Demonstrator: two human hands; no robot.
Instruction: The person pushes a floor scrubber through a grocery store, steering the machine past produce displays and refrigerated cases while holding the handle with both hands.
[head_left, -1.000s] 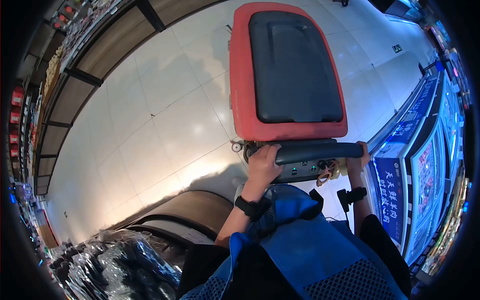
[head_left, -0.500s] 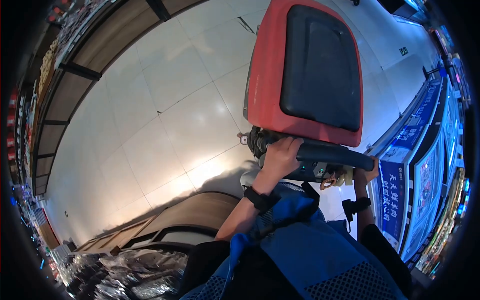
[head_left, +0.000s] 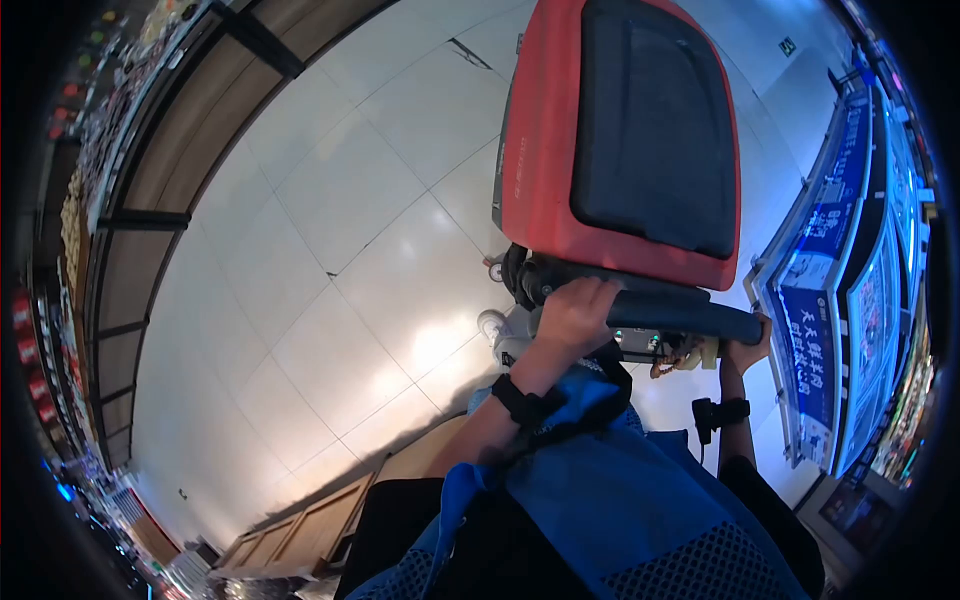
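Note:
A walk-behind floor scrubber with a red body and a black lid stands upright in front of me. My left hand is closed around the left end of its dark handlebar. At the bar's right end, my right hand is wrapped on from the outside, its fingers partly hidden. Beneath the bar is a control panel with small green lights. Beside it hangs a brownish bundle that I cannot make out. Black straps circle both wrists.
Pale floor tiles stretch to the left. A curved wooden display stand borders the far left. Close on the right is a blue-lit cabinet with Chinese lettering. A wooden counter stands at lower left.
The scrubber and I have moved forward along the floor. Floor marks, the wooden counter and the lit cabinet have slipped back toward me. Both hands keep their hold on the handlebar.

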